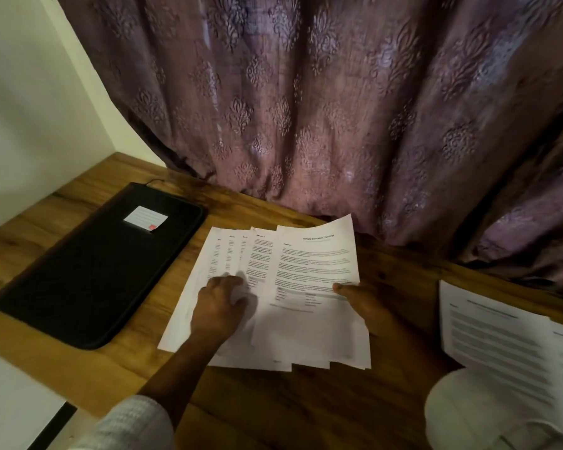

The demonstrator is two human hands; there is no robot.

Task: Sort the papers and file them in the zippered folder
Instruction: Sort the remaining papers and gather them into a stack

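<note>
Nearest, a second sheaf of printed pages (507,339) lies at the wooden desk's (306,407) right edge. Centrally, the left hand (220,306) presses flat, fingers spread, on fanned papers (306,332); the right hand (364,303) pinches the top sheet's edge. Farther left lies the closed black zippered folder (91,274), before a purple curtain (322,102).

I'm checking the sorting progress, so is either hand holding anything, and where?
The right hand grips the top sheet of the fanned papers at its right edge. The left hand only presses flat on the papers, gripping nothing.
</note>
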